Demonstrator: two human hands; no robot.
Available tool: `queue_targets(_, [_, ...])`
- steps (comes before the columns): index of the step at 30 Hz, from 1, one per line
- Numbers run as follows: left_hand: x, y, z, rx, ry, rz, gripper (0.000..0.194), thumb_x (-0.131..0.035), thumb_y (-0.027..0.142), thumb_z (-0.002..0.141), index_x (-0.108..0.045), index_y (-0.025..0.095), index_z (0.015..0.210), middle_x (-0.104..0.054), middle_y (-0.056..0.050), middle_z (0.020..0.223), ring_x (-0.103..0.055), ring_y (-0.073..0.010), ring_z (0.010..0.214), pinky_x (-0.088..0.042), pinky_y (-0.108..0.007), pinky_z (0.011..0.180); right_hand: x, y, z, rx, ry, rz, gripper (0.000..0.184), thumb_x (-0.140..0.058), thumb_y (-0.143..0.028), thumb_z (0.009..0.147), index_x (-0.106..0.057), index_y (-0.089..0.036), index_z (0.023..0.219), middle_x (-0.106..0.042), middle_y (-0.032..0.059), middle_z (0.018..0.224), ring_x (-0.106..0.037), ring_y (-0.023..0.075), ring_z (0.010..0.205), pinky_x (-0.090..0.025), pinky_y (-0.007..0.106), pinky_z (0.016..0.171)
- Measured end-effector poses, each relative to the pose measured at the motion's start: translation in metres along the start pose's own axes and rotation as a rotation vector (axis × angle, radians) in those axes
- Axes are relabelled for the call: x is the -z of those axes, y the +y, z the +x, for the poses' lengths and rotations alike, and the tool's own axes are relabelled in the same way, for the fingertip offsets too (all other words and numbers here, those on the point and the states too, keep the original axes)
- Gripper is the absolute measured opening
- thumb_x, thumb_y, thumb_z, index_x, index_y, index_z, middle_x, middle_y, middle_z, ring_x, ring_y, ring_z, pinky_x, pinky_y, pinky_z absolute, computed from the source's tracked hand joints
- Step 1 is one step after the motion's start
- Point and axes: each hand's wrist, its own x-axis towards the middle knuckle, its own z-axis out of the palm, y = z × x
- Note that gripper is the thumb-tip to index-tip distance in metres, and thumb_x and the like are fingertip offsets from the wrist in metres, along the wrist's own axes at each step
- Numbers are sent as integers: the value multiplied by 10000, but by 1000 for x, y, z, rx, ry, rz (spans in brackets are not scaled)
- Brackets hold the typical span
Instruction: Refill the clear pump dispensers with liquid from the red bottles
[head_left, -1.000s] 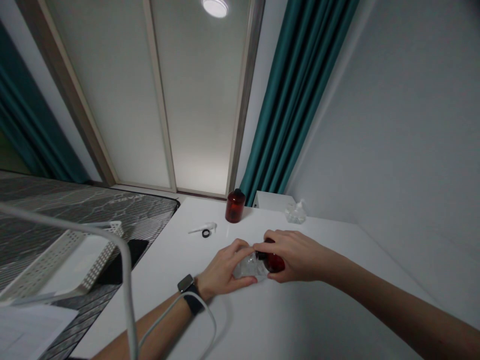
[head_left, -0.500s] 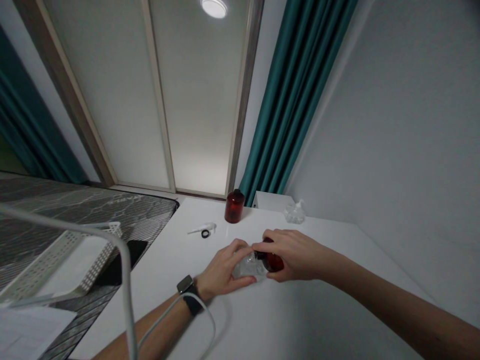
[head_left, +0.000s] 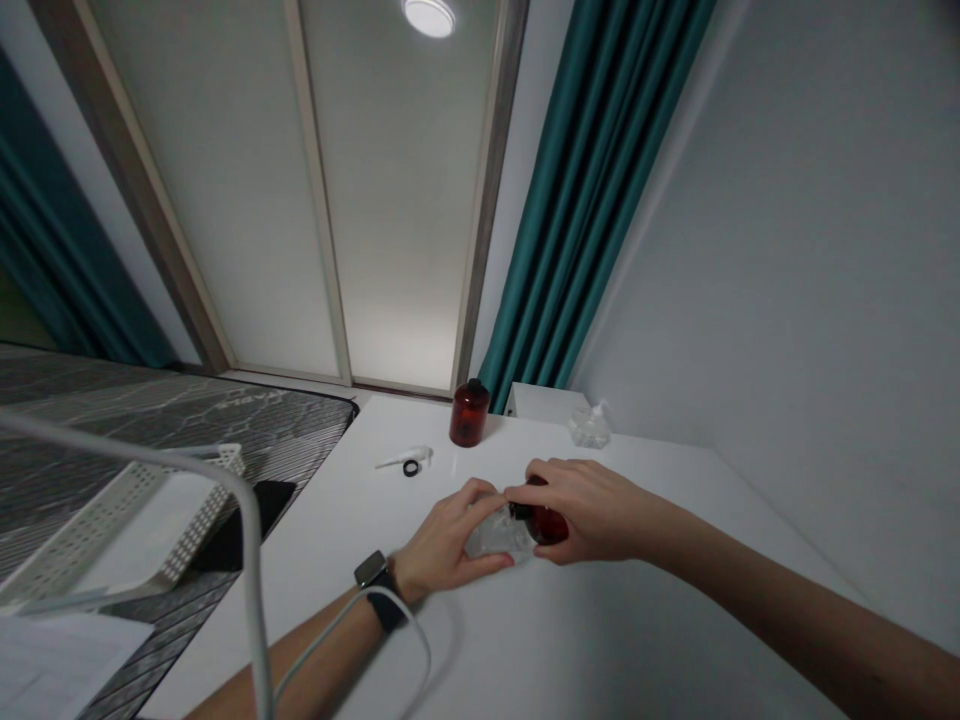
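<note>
Near the middle of the white table (head_left: pixel 510 650), my right hand (head_left: pixel 589 510) is wrapped round a dark red bottle (head_left: pixel 547 526). This bottle is tipped so that its black neck points left, over a clear container (head_left: pixel 498 534). My left hand (head_left: pixel 454 535) has its fingers and thumb closed round that container; part of it is hidden by the fingers. Farther back stands another red bottle (head_left: pixel 469 414) with a black top. To its left lie a white pump head (head_left: pixel 405 457) with a thin tube and a small black ring (head_left: pixel 410 467).
A crumpled clear plastic item (head_left: pixel 589 426) sits at the table's back right, near a white box (head_left: pixel 547 402). At left are a white perforated basket (head_left: pixel 127 520) and papers (head_left: pixel 64 655). A pale cable (head_left: pixel 251 540) crosses in front of my left forearm.
</note>
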Motion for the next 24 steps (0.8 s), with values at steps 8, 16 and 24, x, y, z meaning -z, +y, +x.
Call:
queue_targets(8, [1,1,0,12,-2,0,606,-616,475,901,-410,247,1423,-523,-109,1188,-576,-258,1059,-533,-404,886,1,-1,0,-11,-14,4,429,-690,-390,801,-590,-304,1209,-606,61,991,-618,240,842,-407,317,683])
queue_targets(16, [0,1,1,22,-8,-9,598,-651,433,879,-423,243,1398,-527,-108,1192,-582,-262,1063,-533,-409,894,0,1,0,-8,-5,7,442,-693,-382,797,-585,-313,1221,-605,61,1000,-617,243,849,-407,321,686])
queue_targets(24, [1,2,1,14,7,-27,558,-641,442,883,-437,233,1358,-540,-102,1188,-587,-248,1055,-526,-390,894,1,-1,-1,-6,-8,9,394,-680,-385,802,-601,-295,1178,-600,60,991,-609,232,842,-404,317,688])
